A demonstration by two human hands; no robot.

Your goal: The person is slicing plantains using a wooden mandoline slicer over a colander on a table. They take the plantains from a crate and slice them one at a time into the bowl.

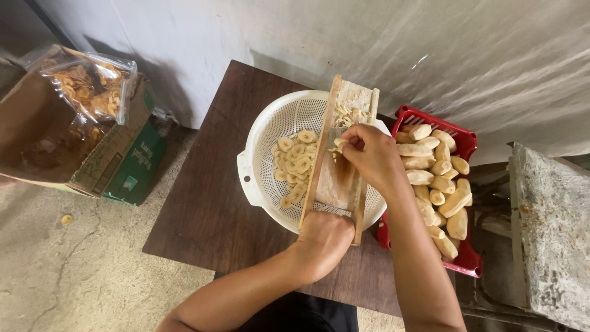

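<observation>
A wooden slicer board (338,178) lies tilted across a white colander (261,132) on a dark brown table (209,209). My left hand (322,238) grips the near end of the board. My right hand (367,154) presses a small piece of peeled banana (337,144) against the middle of the board. Thin round banana slices (296,165) lie heaped inside the colander beneath the board. Scraps of banana (348,113) sit on the board's far end.
A red crate (465,144) full of peeled bananas (437,181) stands right of the colander. A cardboard box with a clear bag of fried chips (86,92) sits on the floor at left. A rough stone block (550,227) is at far right. A wall runs behind.
</observation>
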